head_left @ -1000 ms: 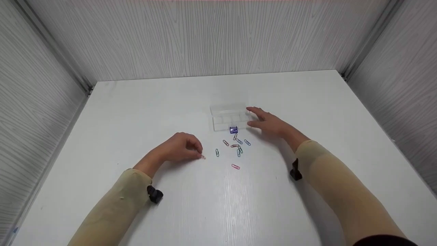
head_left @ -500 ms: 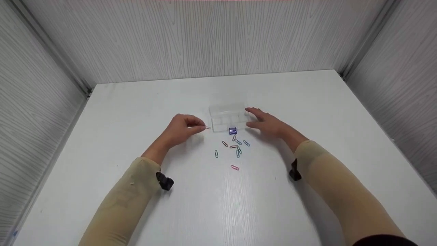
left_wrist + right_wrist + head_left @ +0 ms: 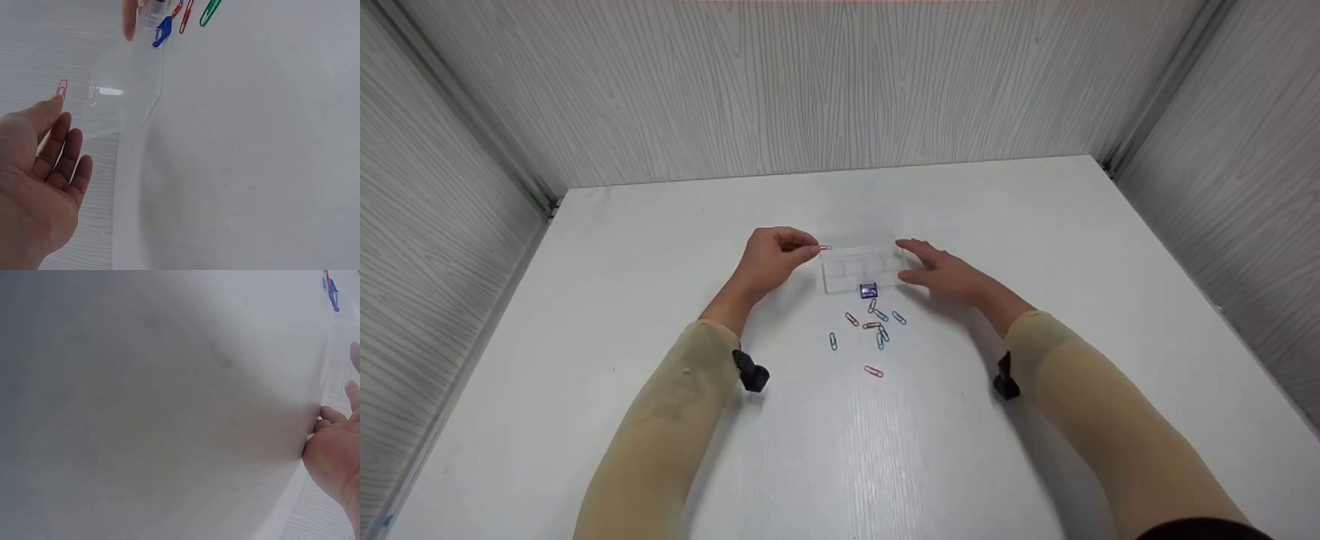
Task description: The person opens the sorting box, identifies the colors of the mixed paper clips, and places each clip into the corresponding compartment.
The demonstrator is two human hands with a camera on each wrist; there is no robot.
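My left hand point(image 3: 772, 259) pinches a pinkish-red paper clip point(image 3: 62, 89) between thumb and index finger, its other fingers loosely bent. It is at the back left corner of a clear plastic compartment box point(image 3: 834, 288), the clip raised beside the see-through lid point(image 3: 126, 84), which stands open at the back. A blue latch point(image 3: 868, 290) sits at the front of the box. At the box's right end is my right hand point(image 3: 949, 276), thumb and index finger spread, their tips right at its edge. In the right wrist view only part of that hand point(image 3: 337, 455) shows.
Several coloured paper clips lie on the white table point(image 3: 825, 450) in front of the box. Among them are a green clip point(image 3: 833, 341), a blue clip point(image 3: 899, 317) and a red clip point(image 3: 874, 371) nearest me. Grey wood-grain panels point(image 3: 810, 90) enclose the back and sides.
My left hand has lifted the pinched clip off the table left of the loose clips and carried it away from me to the box's back left corner. My right hand has stayed at the box.
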